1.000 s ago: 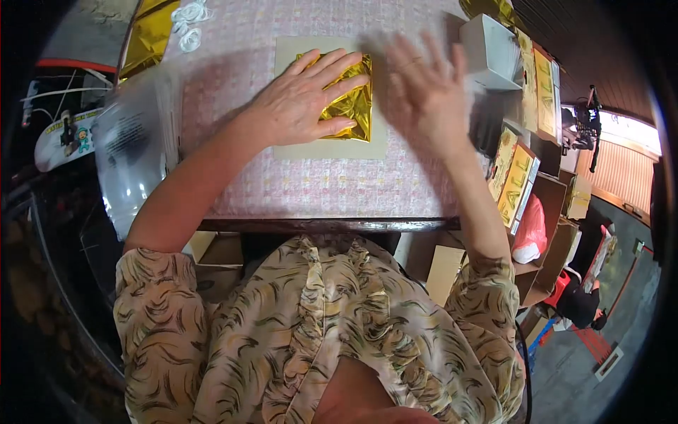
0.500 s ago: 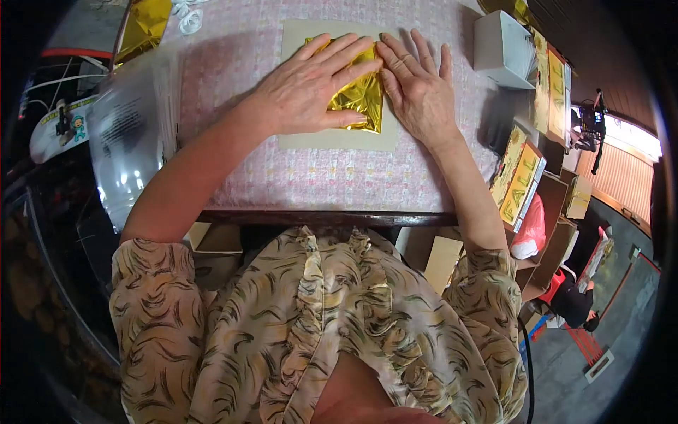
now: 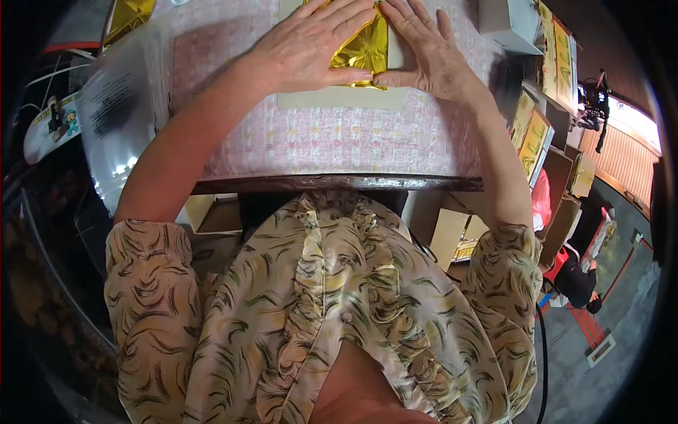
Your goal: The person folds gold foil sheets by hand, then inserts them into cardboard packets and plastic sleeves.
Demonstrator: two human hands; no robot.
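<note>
Shiny gold foil (image 3: 362, 53) lies on a grey-beige board (image 3: 339, 97) near the top of the view. My left hand (image 3: 314, 46) rests flat over the foil's left side, fingers stretched away from me and thumb out along the foil's near part. On the right side, my right hand (image 3: 427, 53) lies with its fingers spread over the foil's edge and the board, its thumb at the foil's near right corner. The two thumb tips are close together. The far end of the foil is partly hidden by my fingers.
The table has a pink checked cover (image 3: 318, 145). Clear plastic sleeves (image 3: 116, 120) lie at its left edge, with more gold foil (image 3: 131, 18) behind. A white box (image 3: 510, 27) and printed boxes (image 3: 533, 134) stand at right. Beyond them is another person (image 3: 575, 283).
The view has shifted, so the table and board appear higher. My right thumb has spread out from beside the foil to its near right corner. My left hand stays on the foil.
</note>
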